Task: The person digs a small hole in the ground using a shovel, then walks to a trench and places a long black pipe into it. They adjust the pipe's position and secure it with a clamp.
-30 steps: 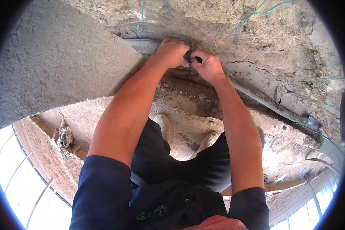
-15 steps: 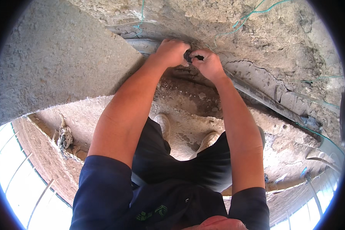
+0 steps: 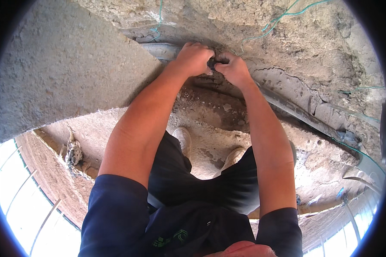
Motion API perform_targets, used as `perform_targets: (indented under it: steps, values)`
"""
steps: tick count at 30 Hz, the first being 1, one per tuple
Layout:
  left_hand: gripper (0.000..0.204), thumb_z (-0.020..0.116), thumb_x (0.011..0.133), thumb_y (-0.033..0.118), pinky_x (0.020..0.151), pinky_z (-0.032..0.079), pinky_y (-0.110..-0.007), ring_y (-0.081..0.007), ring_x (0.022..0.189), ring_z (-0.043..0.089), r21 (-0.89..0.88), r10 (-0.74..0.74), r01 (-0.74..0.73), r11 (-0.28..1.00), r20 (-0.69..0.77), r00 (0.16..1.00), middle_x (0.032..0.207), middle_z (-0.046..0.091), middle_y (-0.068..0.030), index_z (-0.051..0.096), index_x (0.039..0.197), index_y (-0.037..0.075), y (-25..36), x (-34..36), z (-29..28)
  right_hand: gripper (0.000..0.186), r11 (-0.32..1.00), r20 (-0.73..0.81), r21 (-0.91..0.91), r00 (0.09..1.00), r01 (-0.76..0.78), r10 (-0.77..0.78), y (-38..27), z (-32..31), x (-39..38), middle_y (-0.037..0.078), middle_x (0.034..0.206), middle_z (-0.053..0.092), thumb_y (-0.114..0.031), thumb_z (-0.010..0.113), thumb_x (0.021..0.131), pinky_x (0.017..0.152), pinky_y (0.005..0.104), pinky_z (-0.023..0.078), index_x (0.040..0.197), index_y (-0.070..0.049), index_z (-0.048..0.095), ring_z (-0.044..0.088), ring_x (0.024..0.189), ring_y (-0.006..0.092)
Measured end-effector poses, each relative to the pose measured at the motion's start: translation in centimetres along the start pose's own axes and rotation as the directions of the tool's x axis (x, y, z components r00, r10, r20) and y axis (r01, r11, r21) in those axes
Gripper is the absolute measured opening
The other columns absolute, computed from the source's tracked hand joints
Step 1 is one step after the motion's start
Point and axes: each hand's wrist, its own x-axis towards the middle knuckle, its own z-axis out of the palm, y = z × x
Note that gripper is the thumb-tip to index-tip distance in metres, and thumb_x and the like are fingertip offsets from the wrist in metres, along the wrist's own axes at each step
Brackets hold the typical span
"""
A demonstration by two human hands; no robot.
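My left hand (image 3: 194,59) and my right hand (image 3: 233,68) meet in front of me at the foot of the rough earthen bank. Between them is a small black piece (image 3: 211,64), mostly hidden by fingers, its exact kind unclear. The left fingers are curled round its left side; the right thumb and forefinger pinch at its right side. A grey pipe (image 3: 298,108) runs along the bank on the right, and a pale, pipe-like length (image 3: 159,51) shows left of my hands. Whether the two join at the black piece is hidden.
A large grey slab (image 3: 68,68) fills the upper left, its corner close to my left wrist. Thin green string (image 3: 283,16) hangs over the bank (image 3: 321,47). My shoes (image 3: 182,139) stand in a trough below. A tangled rag-like bundle (image 3: 74,153) lies at left.
My right thumb and fingers have closed in on the black piece, covering the dark gap that showed there. The left hand has barely moved.
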Motion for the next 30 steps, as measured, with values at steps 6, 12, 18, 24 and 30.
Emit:
perform_targets:
  steps: [6,12,18,24,30]
  values:
    - [0.053,0.089,0.07,0.035,0.113,0.038,-0.047,-0.0308,0.127,0.057,-0.008,0.0,0.001,1.0,0.007,1.0,0.121,0.068,-0.009,0.072,0.115,0.012,0.2,0.0,-0.2,0.034,0.993,0.016,0.116,1.0,-0.003,0.001,1.0,0.3,0.8,0.012,0.087,0.073,-0.033,0.078,0.081,0.076,0.0362,0.054,0.105,-0.009,0.074,0.069,0.08,0.0238]
    - [0.053,0.09,0.07,0.035,0.111,0.039,-0.047,-0.0311,0.126,0.057,-0.018,0.005,-0.005,1.0,-0.033,0.999,0.121,0.068,-0.0094,0.072,0.114,0.012,0.0,-0.1,-0.3,0.032,0.996,0.019,0.086,1.0,0.011,-0.012,1.0,0.6,1.0,0.011,0.088,0.073,-0.031,0.077,0.082,0.077,0.0367,0.054,0.103,-0.008,0.071,0.068,0.08,0.0228]
    - [0.055,0.088,0.071,0.04,0.113,0.038,-0.048,-0.0321,0.13,0.055,-0.022,0.01,-0.01,1.0,0.035,0.999,0.127,0.066,-0.0108,0.071,0.116,0.012,0.1,-0.2,-0.4,0.03,0.99,0.041,0.125,0.997,0.057,-0.063,1.6,0.5,0.8,0.013,0.089,0.074,-0.028,0.077,0.084,0.079,0.0375,0.054,0.103,-0.006,0.071,0.069,0.082,0.0227]
    - [0.055,0.087,0.074,0.041,0.118,0.034,-0.049,-0.0322,0.138,0.049,0.012,-0.046,0.045,0.999,0.079,0.996,0.131,0.064,-0.0115,0.07,0.118,0.012,0.0,-0.6,-0.5,0.032,0.991,0.049,0.124,0.997,0.046,-0.053,1.7,0.5,1.0,0.011,0.091,0.074,-0.029,0.079,0.084,0.079,0.0368,0.054,0.104,-0.006,0.073,0.069,0.083,0.0206]
    - [0.049,0.085,0.076,0.038,0.115,0.037,-0.048,-0.0314,0.133,0.053,0.037,0.037,-0.04,0.998,0.099,0.994,0.126,0.065,-0.0098,0.072,0.115,0.011,0.8,-0.3,-1.1,0.039,0.968,0.061,0.247,0.996,0.042,-0.059,0.9,-0.3,0.2,0.013,0.099,0.075,-0.029,0.08,0.087,0.083,0.0357,0.055,0.112,0.0,0.072,0.07,0.09,0.0197]
